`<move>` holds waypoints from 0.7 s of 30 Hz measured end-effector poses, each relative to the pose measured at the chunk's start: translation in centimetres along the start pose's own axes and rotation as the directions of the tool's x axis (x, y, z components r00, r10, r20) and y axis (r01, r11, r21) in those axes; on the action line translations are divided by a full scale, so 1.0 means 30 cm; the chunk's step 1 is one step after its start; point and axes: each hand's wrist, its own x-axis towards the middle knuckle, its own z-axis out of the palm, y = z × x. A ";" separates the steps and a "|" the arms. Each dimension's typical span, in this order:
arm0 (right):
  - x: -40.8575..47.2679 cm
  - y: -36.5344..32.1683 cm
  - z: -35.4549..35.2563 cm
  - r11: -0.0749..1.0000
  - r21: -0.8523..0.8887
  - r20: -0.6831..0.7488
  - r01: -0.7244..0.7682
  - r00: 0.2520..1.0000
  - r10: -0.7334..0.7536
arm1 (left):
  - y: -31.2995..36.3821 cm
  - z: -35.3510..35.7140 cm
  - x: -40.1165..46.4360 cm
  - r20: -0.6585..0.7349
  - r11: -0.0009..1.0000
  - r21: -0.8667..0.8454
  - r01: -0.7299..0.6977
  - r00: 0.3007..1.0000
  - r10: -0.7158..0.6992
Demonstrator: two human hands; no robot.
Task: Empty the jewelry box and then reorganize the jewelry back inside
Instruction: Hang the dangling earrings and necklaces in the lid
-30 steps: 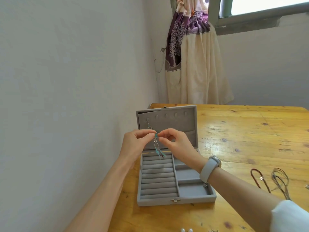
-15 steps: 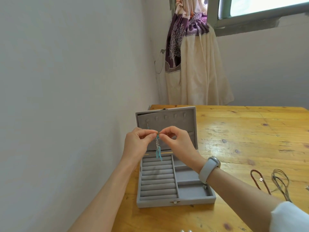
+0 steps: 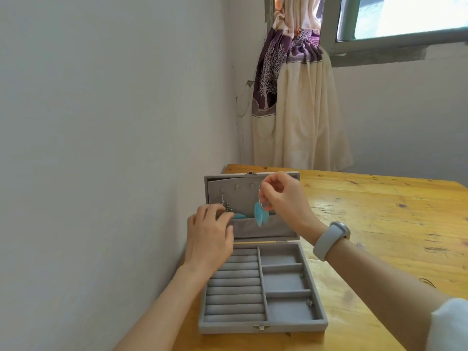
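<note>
**Two feather earrings at the lid panel**

Both hands have parted since a second ago, when they worked together on one turquoise piece in front of the lid. Now the right hand [image 3: 283,198] is raised against the upper lid panel, its thumb and fingertips pinching the hook of a turquoise feather earring [image 3: 259,215], which hangs straight down with its long axis vertical. The left hand [image 3: 210,231] sits lower, at the lid's left side, fingers curled at the chain of a second feather earring [image 3: 236,215]; whether it truly pinches the chain or only steadies it I cannot tell. That second earring hangs from the leftmost lid hook [image 3: 223,191], its feather lying across the top edge of the lid pocket [image 3: 263,228].

Free hooks in the row sit just left of and level with the right hand's fingertips, so the right hand is the nearer one for hanging its earring, probably with a short move up and to the left.

Below, the jewelry box [image 3: 263,325] lies open on the wooden table [image 3: 379,211] against the wall; its ring rolls look bare, and small items sit in the right-hand compartments, too small to identify. A grey wristband [image 3: 329,240] circles the right wrist.
</note>
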 end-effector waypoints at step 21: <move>0.059 0.028 0.066 0.964 -0.266 -0.176 0.010 0.983 -0.058 | -0.046 0.117 -0.020 -0.013 0.964 0.246 -0.105 0.994 0.111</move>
